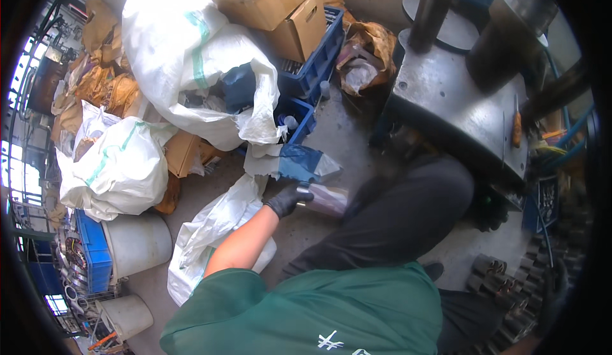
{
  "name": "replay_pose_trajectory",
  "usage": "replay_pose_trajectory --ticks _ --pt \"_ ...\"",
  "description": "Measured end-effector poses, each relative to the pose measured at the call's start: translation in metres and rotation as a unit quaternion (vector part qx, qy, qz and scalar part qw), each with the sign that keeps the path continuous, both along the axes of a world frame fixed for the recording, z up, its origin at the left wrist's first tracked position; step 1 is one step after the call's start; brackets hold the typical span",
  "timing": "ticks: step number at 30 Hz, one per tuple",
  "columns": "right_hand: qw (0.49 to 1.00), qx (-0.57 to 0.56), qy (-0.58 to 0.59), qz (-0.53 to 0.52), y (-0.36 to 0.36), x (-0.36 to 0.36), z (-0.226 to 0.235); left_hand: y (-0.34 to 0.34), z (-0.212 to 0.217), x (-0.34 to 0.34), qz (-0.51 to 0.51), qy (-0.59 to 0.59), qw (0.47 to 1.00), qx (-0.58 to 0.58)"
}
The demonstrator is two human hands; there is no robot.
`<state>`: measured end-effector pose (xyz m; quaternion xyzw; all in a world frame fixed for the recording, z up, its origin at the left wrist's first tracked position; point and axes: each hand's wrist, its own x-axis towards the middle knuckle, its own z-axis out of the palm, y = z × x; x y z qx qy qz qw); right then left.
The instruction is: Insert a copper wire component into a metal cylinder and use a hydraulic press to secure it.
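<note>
My left hand (288,200), in a black glove, is closed at the middle of the view. Its fingers grip a smeared pinkish-grey piece (327,200) with a shiny edge beside the fingertips; its kind is unclear. Just beyond it lies a torn sack piece (299,163) in white, grey and blue. A white woven sack (220,227) spreads on the floor under my left forearm. At the dark right rim, my right hand (556,285) appears as a dark gloved shape beside several stacked metal cylinders (503,285). Its fingers are too dark to read.
A heavy metal press (446,93) with thick columns stands at the right. Large white sacks (185,49), cardboard boxes (274,4) and blue crates (312,61) fill the far side. Buckets (137,246) and a blue bin (94,253) stand at the left.
</note>
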<state>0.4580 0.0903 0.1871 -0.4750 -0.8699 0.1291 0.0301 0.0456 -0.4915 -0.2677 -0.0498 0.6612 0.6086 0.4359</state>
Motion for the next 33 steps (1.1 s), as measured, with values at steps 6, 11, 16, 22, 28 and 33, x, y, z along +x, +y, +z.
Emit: replay_pose_trajectory --ticks 6,11,16,22,28,33 --pt "0.996 0.030 -0.087 0.006 -0.025 -0.031 0.017 0.003 0.063 -0.010 0.047 0.015 0.998 0.043" --pt "0.988 0.124 -0.036 0.081 -0.012 -0.012 0.001 0.031 0.136 -0.026 -0.043 0.119 0.990 -0.064" --pt "0.972 0.120 -0.199 -0.037 -0.049 -0.040 0.022 0.048 0.120 -0.044 -0.265 0.382 0.860 -0.211" --pt "0.994 0.014 0.067 0.080 0.043 0.049 -0.035 0.062 0.130 -0.047 -0.268 0.476 0.796 -0.260" --pt "0.996 -0.012 0.077 0.051 0.038 0.037 -0.027 0.069 0.159 -0.046 -0.104 0.589 0.773 -0.211" --pt "0.976 0.008 0.211 0.058 0.044 0.050 -0.049 0.086 0.178 -0.069 0.132 0.330 0.920 0.167"
